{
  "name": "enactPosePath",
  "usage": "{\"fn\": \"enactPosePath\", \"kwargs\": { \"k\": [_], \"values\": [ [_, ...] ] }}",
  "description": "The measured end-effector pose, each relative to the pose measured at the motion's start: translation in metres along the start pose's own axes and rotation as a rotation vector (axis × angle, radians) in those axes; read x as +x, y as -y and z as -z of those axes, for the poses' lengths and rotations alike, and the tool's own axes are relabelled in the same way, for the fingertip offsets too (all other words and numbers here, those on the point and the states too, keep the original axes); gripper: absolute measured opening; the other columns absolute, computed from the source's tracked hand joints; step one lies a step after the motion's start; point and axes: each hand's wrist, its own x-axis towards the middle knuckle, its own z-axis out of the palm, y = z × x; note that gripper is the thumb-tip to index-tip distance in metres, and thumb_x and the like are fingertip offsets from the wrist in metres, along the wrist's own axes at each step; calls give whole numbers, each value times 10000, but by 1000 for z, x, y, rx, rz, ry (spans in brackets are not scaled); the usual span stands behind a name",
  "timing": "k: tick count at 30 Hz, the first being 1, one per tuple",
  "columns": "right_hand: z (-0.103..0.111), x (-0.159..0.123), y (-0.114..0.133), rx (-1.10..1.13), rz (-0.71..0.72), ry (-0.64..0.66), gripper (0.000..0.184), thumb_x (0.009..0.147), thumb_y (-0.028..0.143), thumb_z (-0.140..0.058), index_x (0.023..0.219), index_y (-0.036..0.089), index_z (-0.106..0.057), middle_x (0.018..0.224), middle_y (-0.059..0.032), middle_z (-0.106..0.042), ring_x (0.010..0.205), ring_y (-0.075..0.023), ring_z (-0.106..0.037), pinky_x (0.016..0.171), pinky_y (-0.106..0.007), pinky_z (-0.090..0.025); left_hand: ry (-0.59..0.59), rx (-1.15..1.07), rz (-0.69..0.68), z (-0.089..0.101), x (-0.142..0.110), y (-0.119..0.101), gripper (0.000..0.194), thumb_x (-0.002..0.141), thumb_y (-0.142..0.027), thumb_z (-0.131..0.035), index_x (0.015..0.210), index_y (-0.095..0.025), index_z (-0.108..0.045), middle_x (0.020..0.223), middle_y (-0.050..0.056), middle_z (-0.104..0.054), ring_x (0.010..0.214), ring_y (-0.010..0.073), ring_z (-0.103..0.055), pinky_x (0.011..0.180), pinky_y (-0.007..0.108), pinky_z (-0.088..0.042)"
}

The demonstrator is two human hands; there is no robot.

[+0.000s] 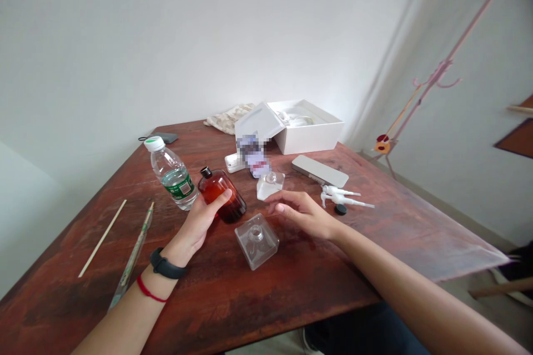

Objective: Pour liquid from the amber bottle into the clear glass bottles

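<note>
Amber bottle (232, 205): our left hand (202, 219) is gripping it, thumb across its side, probably for steadiness. Our right hand (306, 213) is hanging open just beside one clear bottle (270, 186); a square bottle (257, 243) is standing between our hands, presumably for easy reach.

Looks smooth and glossy on the amber bottle (235, 206), clear and shiny like plastic on the square bottle (258, 247) toward the near edge of the streaked, wood-like table (216, 305). Reads as smooth, matt card on the white box (312, 140) by the far edge, as soft, creased fabric on the cloth (226, 119).
</note>
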Motion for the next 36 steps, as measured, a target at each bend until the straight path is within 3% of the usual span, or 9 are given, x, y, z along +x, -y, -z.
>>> {"fn": "enactPosePath", "kwargs": {
  "k": [4,6,10,14,21,36],
  "values": [
    [-3,-1,-2,94,-97,5,508,1021,638,-581,1158,177,-744,838,-43,-766,537,-136,-591,517,-260,-439,41,43,23,-1,-1,-2,507,668,-438,-999,1038,-162,-789,1127,82,-809,1020,247,-709,1023,362,-514],
    [-4,-2,-3,135,-146,13,494,1025,627,-581,1147,173,-734,739,-18,-738,449,-108,-515,463,-241,-378,44,62,34,-2,-2,-3,525,663,-440,-999,1051,-160,-783,1140,87,-811,1032,250,-711,1032,363,-512],
    [-3,-1,-1,91,-112,8,476,1026,603,-595,1054,153,-745,553,27,-623,503,-136,-580,526,-236,-408,43,96,43,-3,-4,-5,538,643,-448,-1002,1035,-157,-775,1086,87,-821,1027,271,-727,1041,392,-521],
    [-2,-1,2,57,-114,13,492,1031,605,-581,1041,143,-751,522,47,-565,466,-132,-558,491,-234,-383,55,129,47,-6,-6,-6,554,644,-419,-996,1073,-158,-762,1103,95,-823,1076,298,-737,1067,421,-523],
    [-2,-1,2,45,-106,21,498,1018,619,-599,1019,145,-751,559,48,-556,457,-133,-583,468,-230,-405,28,136,47,-10,-10,-5,713,619,-363,-995,1231,-190,-673,1205,90,-805,1185,318,-723,1094,435,-517],
    [-2,0,2,53,-123,43,487,1011,628,-612,1015,157,-741,561,47,-568,463,-133,-577,460,-227,-396,74,184,36,-12,-13,-9,632,646,-370,-980,1182,-184,-703,1126,84,-814,1134,309,-730,1052,408,-529]
  ]
}}
